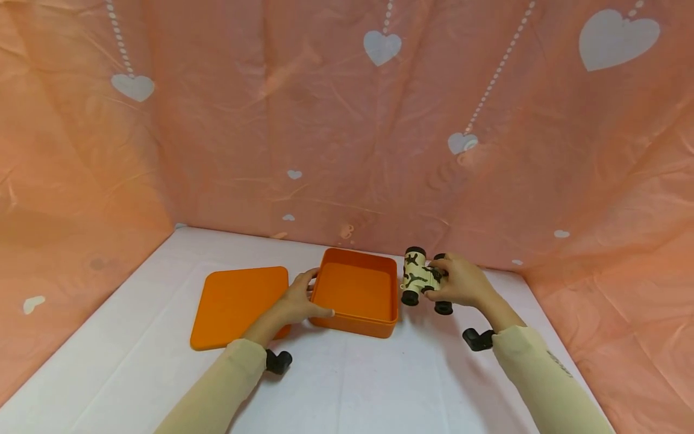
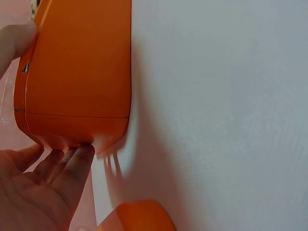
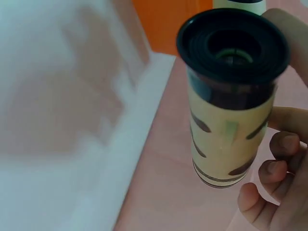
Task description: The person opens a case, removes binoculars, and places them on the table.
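Note:
A toy binoculars (image 1: 416, 274) with cream body, dark camouflage marks and black rims is held up by my right hand (image 1: 458, 280), just right of the orange box. The right wrist view shows one binocular tube (image 3: 231, 130) close up, with fingers beside it. My left hand (image 1: 297, 301) rests against the open orange box (image 1: 355, 328); its fairly straight fingers touch the left wall and the thumb lies at the front left corner. In the left wrist view, the fingertips (image 2: 86, 150) press the box's side.
A flat orange lid (image 1: 233, 307) lies on the white table (image 1: 347, 386) left of the box, partly behind the left forearm. Pink sheeting (image 1: 336, 138) with white hearts walls the table at the back and sides. Black wrist mounts (image 1: 279, 363) stick out from both wrists.

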The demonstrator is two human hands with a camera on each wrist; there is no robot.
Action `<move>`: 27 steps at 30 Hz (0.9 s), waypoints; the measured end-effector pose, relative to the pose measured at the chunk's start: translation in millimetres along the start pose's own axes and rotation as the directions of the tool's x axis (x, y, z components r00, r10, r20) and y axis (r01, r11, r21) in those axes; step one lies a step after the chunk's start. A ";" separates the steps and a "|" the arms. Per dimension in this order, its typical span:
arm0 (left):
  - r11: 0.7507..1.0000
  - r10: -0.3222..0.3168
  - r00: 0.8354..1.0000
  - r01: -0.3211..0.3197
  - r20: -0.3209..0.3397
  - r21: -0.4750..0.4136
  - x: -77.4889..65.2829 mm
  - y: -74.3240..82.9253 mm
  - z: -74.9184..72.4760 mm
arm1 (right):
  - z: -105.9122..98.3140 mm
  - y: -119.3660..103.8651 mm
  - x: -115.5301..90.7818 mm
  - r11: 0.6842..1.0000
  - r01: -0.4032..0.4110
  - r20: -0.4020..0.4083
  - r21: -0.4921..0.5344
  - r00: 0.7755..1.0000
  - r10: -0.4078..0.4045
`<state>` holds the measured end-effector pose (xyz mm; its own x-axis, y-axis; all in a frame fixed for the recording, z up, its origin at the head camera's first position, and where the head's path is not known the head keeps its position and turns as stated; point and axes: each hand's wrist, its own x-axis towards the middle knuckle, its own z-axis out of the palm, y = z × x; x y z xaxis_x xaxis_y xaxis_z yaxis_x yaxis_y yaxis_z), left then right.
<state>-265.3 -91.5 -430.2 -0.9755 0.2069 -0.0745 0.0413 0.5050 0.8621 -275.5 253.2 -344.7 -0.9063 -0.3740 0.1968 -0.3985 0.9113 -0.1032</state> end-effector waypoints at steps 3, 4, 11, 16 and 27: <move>1.000 0.010 1.000 -0.010 0.000 0.001 -0.9 -0.1 -0.2 | 3.7 6.0 -5.3 1.000 -0.011 0.004 -0.011 1.000 0.011; 1.000 0.012 1.000 -0.012 -0.001 0.001 -1.0 -0.4 -0.3 | 5.2 7.9 -7.0 1.000 -0.015 0.002 -0.019 1.000 0.015; 1.000 0.011 1.000 -0.011 0.001 0.005 -0.2 -1.7 -0.5 | 16.8 19.2 -15.6 0.999 -0.033 0.013 -0.032 0.999 0.033; 1.000 -0.008 1.000 0.008 0.001 0.000 1.0 -0.8 -0.2 | 25.3 26.6 -20.1 0.999 -0.049 0.020 -0.017 0.999 0.049; 1.000 0.007 1.000 -0.007 0.016 0.014 0.1 -1.7 -0.8 | 47.7 42.5 -26.9 0.998 -0.062 0.059 0.016 0.996 0.061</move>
<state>-265.7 -93.0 -431.3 -0.9717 0.2237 -0.0764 0.0512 0.5149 0.8557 -274.8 293.7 -400.9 -0.9355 -0.3276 0.1326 -0.3441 0.9298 -0.1308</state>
